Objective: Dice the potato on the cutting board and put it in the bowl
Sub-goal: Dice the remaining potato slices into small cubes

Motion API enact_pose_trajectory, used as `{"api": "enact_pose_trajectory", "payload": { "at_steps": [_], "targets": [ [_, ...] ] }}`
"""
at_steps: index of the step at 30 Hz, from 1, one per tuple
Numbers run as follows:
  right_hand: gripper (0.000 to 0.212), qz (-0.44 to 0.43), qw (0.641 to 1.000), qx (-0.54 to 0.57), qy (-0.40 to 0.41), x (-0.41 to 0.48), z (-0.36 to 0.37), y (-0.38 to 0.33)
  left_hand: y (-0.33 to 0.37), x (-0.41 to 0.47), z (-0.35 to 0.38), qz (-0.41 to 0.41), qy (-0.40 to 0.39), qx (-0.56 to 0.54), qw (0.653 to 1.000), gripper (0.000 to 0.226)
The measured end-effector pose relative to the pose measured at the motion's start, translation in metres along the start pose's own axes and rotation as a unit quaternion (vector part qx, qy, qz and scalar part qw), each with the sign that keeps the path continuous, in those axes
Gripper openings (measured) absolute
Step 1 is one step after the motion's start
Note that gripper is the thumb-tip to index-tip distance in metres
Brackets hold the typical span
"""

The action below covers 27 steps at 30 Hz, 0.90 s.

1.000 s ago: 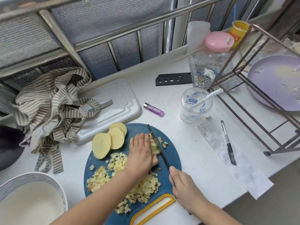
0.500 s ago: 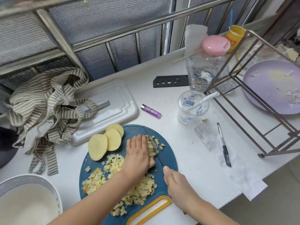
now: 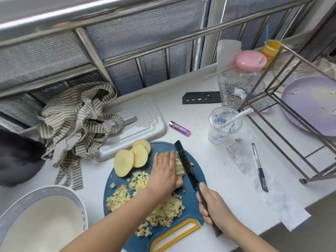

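Observation:
A blue cutting board with a yellow-rimmed handle lies on the white counter. On it, my left hand presses down on a bundle of potato strips, fingers curled over them. My right hand grips the handle of a black knife, whose blade lies right beside the strips. Three pale potato slices overlap at the board's far left. Heaps of diced potato cover the near part of the board. The white bowl stands at lower left, empty as far as it shows.
A striped cloth and a grey tray lid lie behind the board. A purple lighter, a clear plastic cup, a pen on paper, and a brown metal rack with a lilac plate stand to the right.
The knife blade has lifted and shifted slightly against the potato strips; my left hand stays pressed on them. The camera view shifted a little.

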State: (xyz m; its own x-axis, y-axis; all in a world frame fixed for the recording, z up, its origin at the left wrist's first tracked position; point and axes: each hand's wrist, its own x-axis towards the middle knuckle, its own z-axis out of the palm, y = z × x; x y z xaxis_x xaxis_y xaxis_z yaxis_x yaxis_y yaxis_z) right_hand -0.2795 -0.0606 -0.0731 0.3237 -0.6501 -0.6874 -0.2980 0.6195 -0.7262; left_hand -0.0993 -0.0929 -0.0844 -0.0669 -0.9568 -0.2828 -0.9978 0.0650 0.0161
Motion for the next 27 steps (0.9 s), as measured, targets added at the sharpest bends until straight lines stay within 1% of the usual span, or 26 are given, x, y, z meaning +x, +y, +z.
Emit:
{"api": "enact_pose_trajectory", "payload": {
  "at_steps": [1, 2, 4, 6, 8, 11, 13, 14, 17, 22, 23, 25, 27],
  "targets": [
    [0.049, -0.007, 1.000, 0.000, 0.002, -0.003, -0.001, 0.000, 0.001, 0.000, 0.000, -0.008, -0.007, -0.021, 1.000, 0.081],
    [0.050, -0.016, 1.000, -0.003, 0.004, -0.006, -0.001, -0.001, 0.000, 0.000, -0.001, -0.008, 0.021, -0.021, 1.000, 0.083],
    [0.050, -0.033, 0.999, -0.017, 0.010, -0.014, -0.002, -0.005, -0.002, -0.003, 0.000, -0.007, 0.026, 0.010, 1.000, 0.089],
    [0.048, -0.050, 0.998, -0.031, 0.019, -0.020, -0.002, -0.009, -0.004, -0.007, -0.002, -0.025, -0.027, 0.017, 0.999, 0.098],
    [0.046, -0.062, 0.997, -0.036, 0.030, -0.023, 0.000, -0.011, -0.005, -0.012, -0.002, -0.023, -0.015, 0.034, 0.999, 0.099],
    [0.047, -0.080, 0.994, -0.057, 0.039, -0.025, 0.005, -0.013, -0.008, -0.014, 0.005, -0.006, -0.005, 0.021, 1.000, 0.091],
    [0.046, -0.091, 0.992, -0.076, 0.042, -0.023, 0.009, -0.012, -0.010, -0.013, 0.007, 0.002, -0.001, 0.017, 1.000, 0.090],
    [0.045, -0.098, 0.990, -0.088, 0.045, -0.023, 0.012, -0.011, -0.010, -0.013, 0.007, 0.006, -0.004, 0.013, 1.000, 0.090],
    [0.046, -0.123, 0.982, -0.133, 0.061, -0.020, 0.018, -0.009, -0.010, -0.010, 0.007, 0.007, -0.024, -0.006, 1.000, 0.078],
    [0.047, -0.127, 0.975, -0.167, 0.066, -0.019, 0.022, -0.004, -0.010, -0.012, 0.006, 0.000, -0.039, -0.006, 0.999, 0.078],
    [0.047, -0.133, 0.972, -0.181, 0.067, -0.019, 0.023, -0.003, -0.010, -0.011, 0.008, 0.001, -0.039, 0.000, 0.999, 0.081],
    [0.047, -0.147, 0.961, -0.222, 0.074, -0.019, 0.023, 0.000, -0.010, -0.009, 0.009, 0.001, -0.038, -0.001, 0.999, 0.095],
    [0.046, -0.155, 0.953, -0.247, 0.078, -0.019, 0.024, 0.001, -0.009, -0.008, 0.010, -0.004, -0.038, -0.013, 0.999, 0.102]
  ]
}}
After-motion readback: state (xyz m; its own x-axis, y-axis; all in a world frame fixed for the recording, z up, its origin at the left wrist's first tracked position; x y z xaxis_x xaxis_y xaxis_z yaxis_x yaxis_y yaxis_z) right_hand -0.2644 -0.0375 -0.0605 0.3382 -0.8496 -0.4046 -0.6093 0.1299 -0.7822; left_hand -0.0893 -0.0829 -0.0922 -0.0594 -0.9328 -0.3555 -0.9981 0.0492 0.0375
